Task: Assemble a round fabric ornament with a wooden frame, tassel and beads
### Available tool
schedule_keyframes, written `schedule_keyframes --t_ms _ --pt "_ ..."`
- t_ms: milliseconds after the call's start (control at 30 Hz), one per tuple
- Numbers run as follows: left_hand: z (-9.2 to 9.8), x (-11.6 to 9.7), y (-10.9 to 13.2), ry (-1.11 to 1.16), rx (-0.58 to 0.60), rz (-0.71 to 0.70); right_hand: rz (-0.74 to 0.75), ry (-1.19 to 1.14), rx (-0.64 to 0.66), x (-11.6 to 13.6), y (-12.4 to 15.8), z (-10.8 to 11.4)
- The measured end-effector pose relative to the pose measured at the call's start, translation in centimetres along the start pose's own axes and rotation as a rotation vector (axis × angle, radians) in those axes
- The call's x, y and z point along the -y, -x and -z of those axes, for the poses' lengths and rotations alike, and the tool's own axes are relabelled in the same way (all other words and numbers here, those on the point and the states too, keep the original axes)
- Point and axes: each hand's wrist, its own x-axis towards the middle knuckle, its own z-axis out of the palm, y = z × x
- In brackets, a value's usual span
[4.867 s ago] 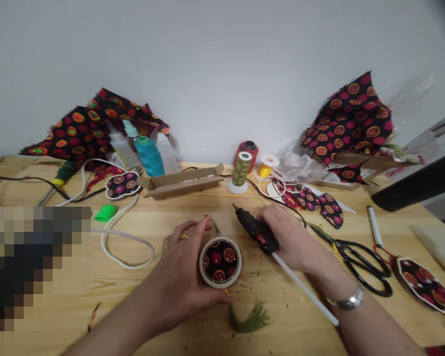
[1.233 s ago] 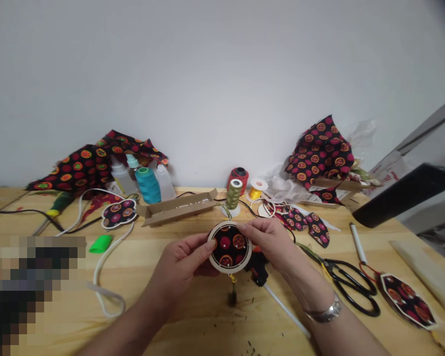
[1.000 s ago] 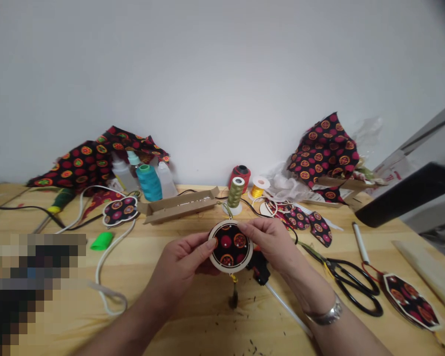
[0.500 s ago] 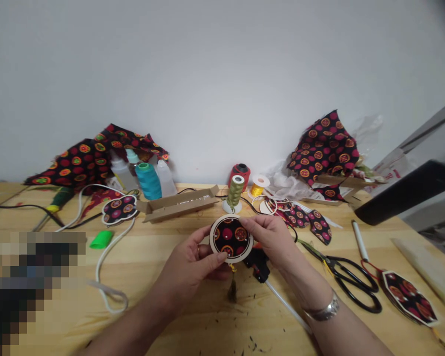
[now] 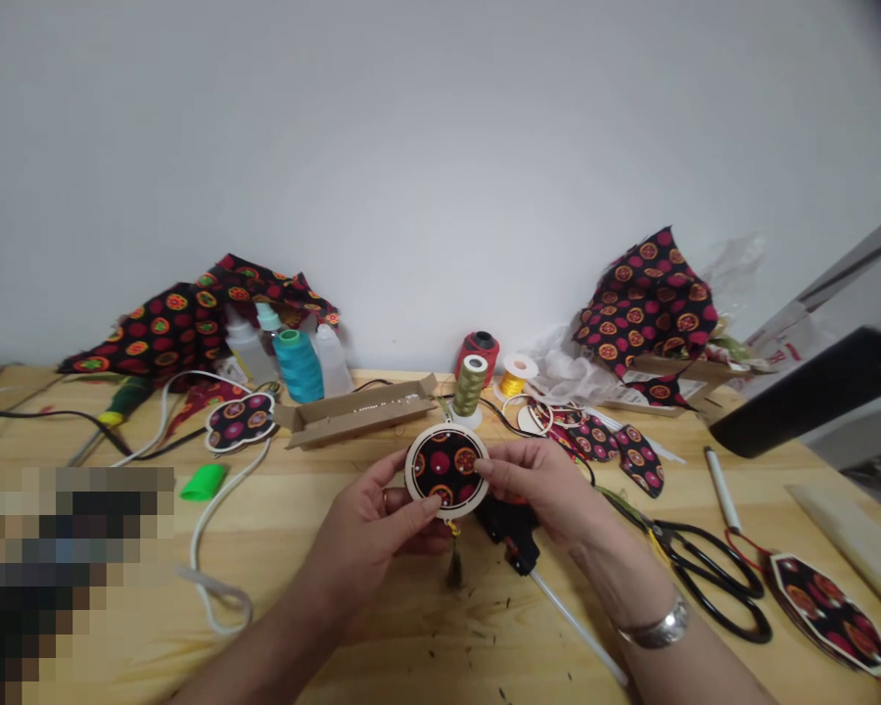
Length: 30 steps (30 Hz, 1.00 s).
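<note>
Between my two hands is a round ornament (image 5: 444, 468) with a pale rim and dark patterned fabric, dotted with small white beads. My left hand (image 5: 382, 514) grips its left and lower edge, thumb on the front. At the right edge my right hand (image 5: 539, 485) pinches the rim between thumb and fingers. A green tassel (image 5: 454, 566) hangs from the bottom on a yellow knot. Behind and below my right hand lies a black glue gun (image 5: 512, 539), partly covered, with a clear glue stick (image 5: 577, 627) trailing out of its back.
Thread spools stand behind the hands, among them a green one (image 5: 470, 387). A narrow cardboard box (image 5: 363, 413) lies left of them. Black scissors (image 5: 712, 573), a white pen (image 5: 720, 488) and an octagonal ornament (image 5: 829, 607) lie right. A bright green cap (image 5: 204, 481) and white cable (image 5: 202, 548) lie left.
The ornament has shifted slightly left in view, with both hands still on it. My right thumb has slid a little down the right side of the rim.
</note>
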Motion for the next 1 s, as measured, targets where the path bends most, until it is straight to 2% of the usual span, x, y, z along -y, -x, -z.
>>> schedule_keyframes --t_ms 133,400,567,700,1000 --pt "0.16 0.15 -0.03 -0.006 0.034 -0.013 0.004 -0.010 -0.041 0.07 0.06 -0.39" --pt "0.12 0.12 0.13 -0.057 0.036 -0.025 -0.004 -0.023 -0.036 -0.30 -0.08 -0.18" --pt "0.23 0.48 -0.27 -0.025 0.064 -0.159 -0.022 -0.030 -0.038 -0.45 -0.04 -0.19" --pt "0.31 0.29 -0.13 0.042 0.115 -0.107 -0.028 -0.016 -0.041 -0.30 0.01 -0.22" --pt "0.33 0.00 -0.14 0.012 0.018 -0.065 -0.016 0.006 -0.025 -0.12 0.04 -0.68"
